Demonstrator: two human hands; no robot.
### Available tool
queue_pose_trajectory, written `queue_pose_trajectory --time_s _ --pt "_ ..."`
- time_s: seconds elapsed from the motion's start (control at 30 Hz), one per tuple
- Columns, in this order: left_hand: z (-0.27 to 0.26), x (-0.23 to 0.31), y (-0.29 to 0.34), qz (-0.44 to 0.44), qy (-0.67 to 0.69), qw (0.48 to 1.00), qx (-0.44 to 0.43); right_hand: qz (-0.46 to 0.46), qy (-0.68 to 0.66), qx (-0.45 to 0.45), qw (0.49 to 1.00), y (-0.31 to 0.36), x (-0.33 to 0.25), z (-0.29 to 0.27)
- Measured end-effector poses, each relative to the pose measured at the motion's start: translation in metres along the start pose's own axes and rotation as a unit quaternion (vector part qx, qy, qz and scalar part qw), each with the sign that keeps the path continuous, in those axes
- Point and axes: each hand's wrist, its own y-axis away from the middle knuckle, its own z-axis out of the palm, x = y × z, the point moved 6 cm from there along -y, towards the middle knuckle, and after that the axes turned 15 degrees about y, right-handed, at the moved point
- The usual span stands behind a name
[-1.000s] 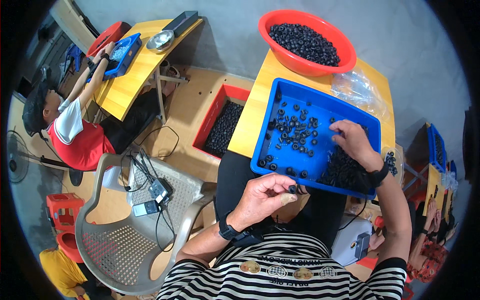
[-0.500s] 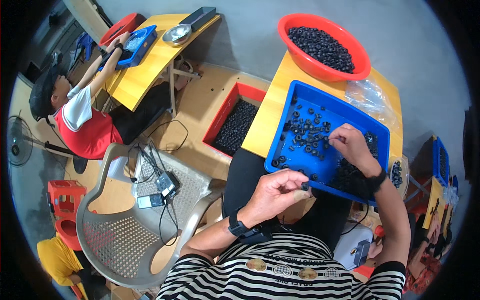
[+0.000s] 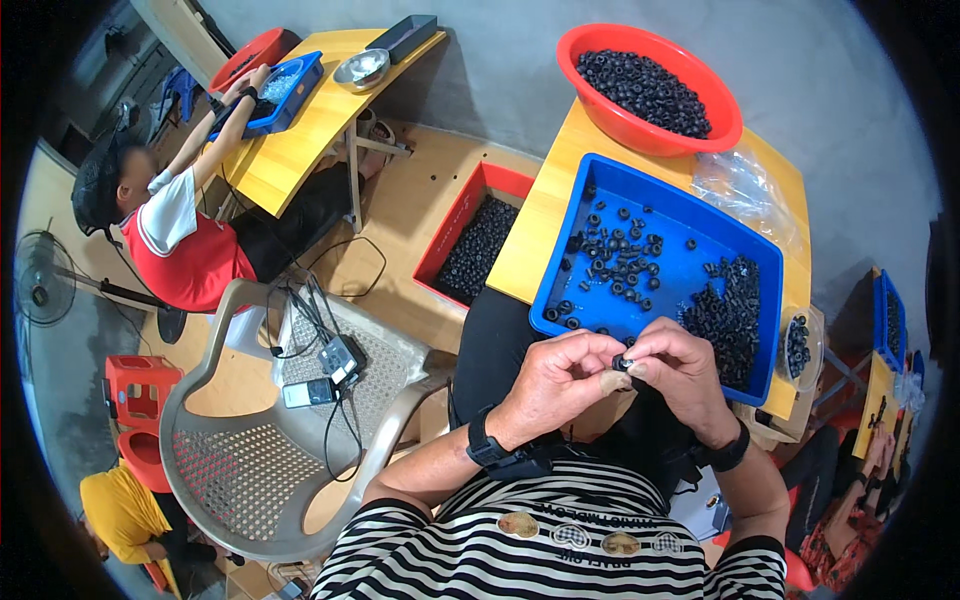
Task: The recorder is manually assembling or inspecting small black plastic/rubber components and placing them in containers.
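Just past the near edge of the blue tray, both my hands meet fingertip to fingertip. Thumb and fingers of my left hand pinch a small black ring-shaped part. My right hand is closed in a pinch against the same part; whether it holds a second tiny piece is hidden by the fingertips. Inside the tray, loose black ring-shaped parts are scattered at the left and middle. A dense heap of smaller black pieces fills the right side.
The tray rests on a yellow table, with a red basin of black parts behind it and a clear plastic bag alongside. A red box of parts stands on the floor. Left is a grey chair holding cables; other people work nearby.
My right hand has left the loose parts in the tray and come back toward me to meet my left hand. The left hand still holds the black part.
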Motion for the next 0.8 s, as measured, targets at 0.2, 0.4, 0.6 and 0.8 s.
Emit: queue_pose_trajectory --time_s 0.2,0.4,0.6,0.8 --pt "0.006 0.000 0.002 0.010 -0.012 1.000 -0.014 0.008 -0.029 0.020 0.999 0.006 0.006 0.000" --pt "0.005 -0.004 0.003 -0.009 -0.001 1.000 -0.006 0.004 -0.035 0.027 0.999 0.009 0.008 -0.001" --pt "0.006 -0.004 0.002 0.000 -0.008 1.000 -0.017 -0.014 -0.025 0.026 0.999 0.009 0.011 0.002" --pt "0.002 -0.004 0.005 0.006 -0.015 1.000 -0.011 -0.024 0.086 0.027 0.996 0.010 0.003 0.001"
